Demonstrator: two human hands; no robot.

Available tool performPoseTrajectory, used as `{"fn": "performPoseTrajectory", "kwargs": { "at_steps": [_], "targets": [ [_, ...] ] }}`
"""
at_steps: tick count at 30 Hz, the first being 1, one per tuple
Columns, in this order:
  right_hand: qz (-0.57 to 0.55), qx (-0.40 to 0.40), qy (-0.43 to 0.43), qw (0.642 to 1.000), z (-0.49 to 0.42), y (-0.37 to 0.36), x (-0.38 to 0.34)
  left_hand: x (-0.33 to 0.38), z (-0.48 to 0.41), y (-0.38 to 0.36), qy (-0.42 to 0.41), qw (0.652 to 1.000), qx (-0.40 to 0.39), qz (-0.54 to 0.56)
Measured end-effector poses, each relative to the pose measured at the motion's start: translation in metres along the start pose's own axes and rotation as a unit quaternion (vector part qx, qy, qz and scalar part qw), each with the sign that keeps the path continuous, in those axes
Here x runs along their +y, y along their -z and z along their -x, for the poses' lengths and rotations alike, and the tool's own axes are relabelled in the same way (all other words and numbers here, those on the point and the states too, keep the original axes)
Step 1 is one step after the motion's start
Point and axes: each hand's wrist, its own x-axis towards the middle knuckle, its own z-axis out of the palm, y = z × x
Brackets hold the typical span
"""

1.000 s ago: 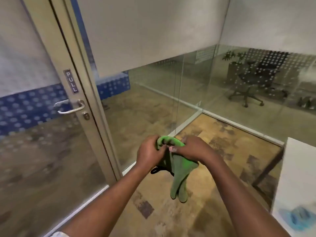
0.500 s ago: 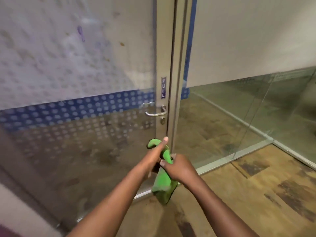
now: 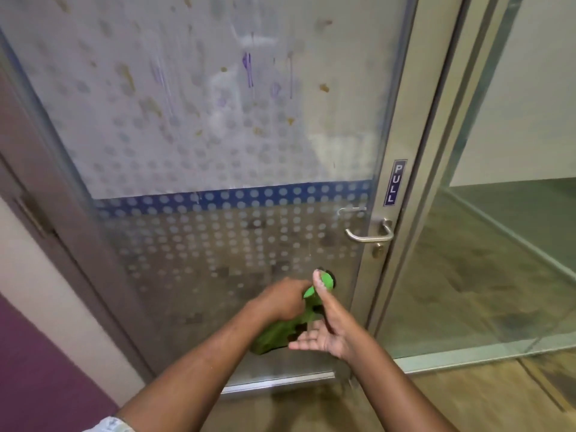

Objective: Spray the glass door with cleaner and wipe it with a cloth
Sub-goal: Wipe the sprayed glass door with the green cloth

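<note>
Where stains (image 3: 324,87) streak glass door (image 3: 218,135), brown floor (image 3: 467,400)

The only readable text before you is a narrow dark-blue label (image 3: 394,182) with white capitals spelling "PULL", the letters stacked one under another from top to bottom. It is stuck on the metal stile (image 3: 405,120) of the glass door (image 3: 218,135), between two and three o'clock from the middle of your view. The lever handle (image 3: 369,233) sits at six o'clock from the label.
</note>
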Motion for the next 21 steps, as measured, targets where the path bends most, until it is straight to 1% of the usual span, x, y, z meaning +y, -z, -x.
{"fn": "performPoseTrajectory", "kwargs": {
  "at_steps": [2,3,5,7,9,12,15,21],
  "targets": [
    [-0.079,-0.021,0.007,0.997,-0.03,-0.003,-0.006,-0.005,-0.017,-0.002,-0.004,0.999,0.005,-0.043],
    [-0.118,-0.017,0.023,0.993,-0.043,-0.005,-0.011,-0.008,-0.026,-0.004,-0.009,0.998,0.008,-0.06],
    [-0.171,0.024,0.057,0.983,-0.064,-0.009,-0.027,-0.016,-0.041,-0.006,-0.019,0.996,0.026,-0.081],
    [-0.223,0.082,0.083,0.968,-0.082,-0.014,-0.043,-0.024,-0.052,-0.007,-0.023,0.996,0.055,-0.068],
    [-0.259,0.122,0.101,0.953,-0.096,-0.019,-0.058,-0.032,-0.061,-0.008,-0.026,0.995,0.084,-0.056],
    [-0.283,0.142,0.116,0.941,-0.117,-0.024,-0.078,-0.051,-0.072,-0.002,-0.039,0.991,0.12,-0.054],
    [-0.314,0.153,0.134,0.927,-0.136,-0.033,-0.093,-0.082,-0.07,0.007,-0.037,0.989,0.133,-0.056],
    [-0.314,0.231,0.2,0.899,-0.151,-0.073,-0.128,-0.173,-0.043,0.017,0.007,0.992,0.091,-0.091]
  ]
}}
